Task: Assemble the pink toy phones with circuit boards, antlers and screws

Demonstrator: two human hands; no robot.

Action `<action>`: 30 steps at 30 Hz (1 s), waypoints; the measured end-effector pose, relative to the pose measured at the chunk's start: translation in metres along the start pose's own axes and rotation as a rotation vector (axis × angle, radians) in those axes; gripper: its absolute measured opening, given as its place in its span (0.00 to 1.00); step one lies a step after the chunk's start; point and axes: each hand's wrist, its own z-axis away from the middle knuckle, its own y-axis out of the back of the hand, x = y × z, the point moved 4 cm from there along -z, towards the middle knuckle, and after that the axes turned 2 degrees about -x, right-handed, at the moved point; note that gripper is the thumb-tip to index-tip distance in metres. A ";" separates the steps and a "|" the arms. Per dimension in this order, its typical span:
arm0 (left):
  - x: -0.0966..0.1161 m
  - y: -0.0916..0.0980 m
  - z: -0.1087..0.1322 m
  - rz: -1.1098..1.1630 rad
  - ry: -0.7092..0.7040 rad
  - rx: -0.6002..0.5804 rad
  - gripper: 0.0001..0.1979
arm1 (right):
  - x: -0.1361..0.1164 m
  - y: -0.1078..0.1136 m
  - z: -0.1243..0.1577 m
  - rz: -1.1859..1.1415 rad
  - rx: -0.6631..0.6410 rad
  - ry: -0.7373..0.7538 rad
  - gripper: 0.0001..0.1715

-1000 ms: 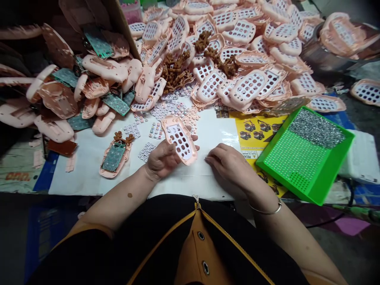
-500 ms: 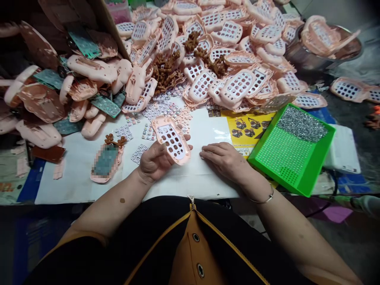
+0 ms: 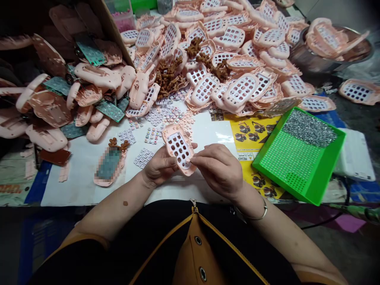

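Note:
My left hand [image 3: 158, 167] grips a pink plastic toy-phone shell [image 3: 179, 149], its thumb on the lower left rim and fingers behind. The shell's hollow inner side faces me, with a white panel full of button holes. At the lower right of the shell, my right hand [image 3: 221, 168] has thumb and forefinger pinched together by the panel; any small piece between them is hidden. Small button pieces [image 3: 144, 157] lie in sheets just beyond my left hand. Left of it rests another pink shell [image 3: 102, 183] with a blurred-out middle and brown antlers [image 3: 118, 144] at its top.
A large heap of pink shells [image 3: 240, 89] fills the back, with brown antler parts [image 3: 168, 75] among them. Half shells with green circuit boards [image 3: 109, 111] spill from a cardboard box at left. A green tray [image 3: 297, 158] of small metal screws stands right, before a metal bowl [image 3: 314, 59].
My right hand has lifted from the white paper and moved left to the shell, its fingers now pinched. The left hand still holds the shell, now turned more upright. The view has shifted slightly.

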 end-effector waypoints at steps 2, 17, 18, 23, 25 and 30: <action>0.001 -0.001 0.000 0.005 0.004 0.007 0.32 | -0.003 -0.002 -0.001 0.015 -0.006 0.021 0.14; 0.014 0.003 0.007 0.124 -0.059 0.055 0.46 | 0.002 0.006 0.001 -0.065 -0.148 -0.006 0.24; 0.021 0.004 0.009 0.128 -0.133 0.089 0.45 | 0.014 0.007 -0.001 -0.057 -0.112 -0.104 0.22; 0.047 0.005 0.016 0.109 -0.280 0.236 0.44 | 0.081 -0.023 -0.013 0.122 -0.253 -0.515 0.18; 0.049 0.006 0.015 0.107 -0.254 0.256 0.45 | 0.088 -0.043 -0.022 0.182 -0.403 -0.503 0.19; 0.045 0.013 0.009 0.105 -0.247 0.252 0.45 | 0.070 -0.068 -0.038 0.357 -0.557 -0.473 0.19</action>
